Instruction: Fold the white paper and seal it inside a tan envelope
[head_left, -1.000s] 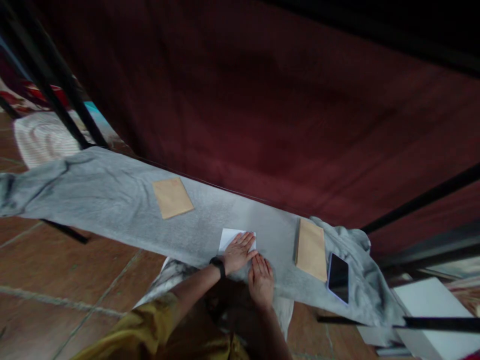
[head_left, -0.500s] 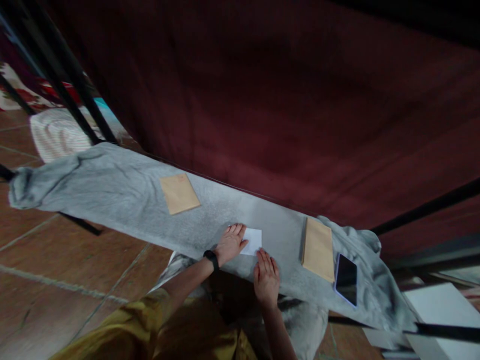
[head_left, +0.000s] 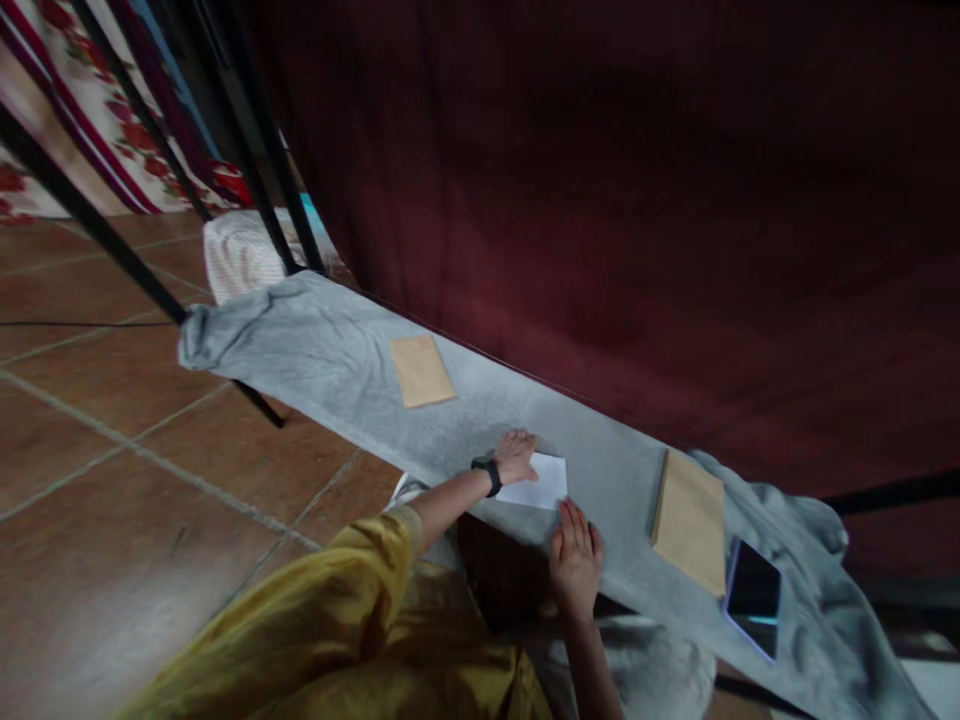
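A white sheet of paper point(head_left: 546, 484) lies flat on the grey cloth point(head_left: 609, 480) that covers a narrow bench. My left hand point(head_left: 517, 457), with a dark band at its wrist, rests open at the sheet's upper left, thumb on the paper. At the sheet's lower right corner, the outstretched fingers of my right hand point(head_left: 577, 560) press or rest against its edge. Further left is a single brown envelope point(head_left: 421, 371). To the right sits a brown stack that looks like envelopes point(head_left: 690, 520), beside a phone point(head_left: 754, 598) with a purple edge.
A dark red curtain point(head_left: 570, 250) hangs along the bench's far side. Black metal bars point(head_left: 255, 150) rise at the left end. Below is the tiled floor point(head_left: 150, 440), and a striped cloth bundle point(head_left: 244, 252) lies past the bars.
My view has swung left, so everything sits further right in the picture. My left hand has shifted toward the sheet's upper left, uncovering more of the paper. My right hand stays at its corner.
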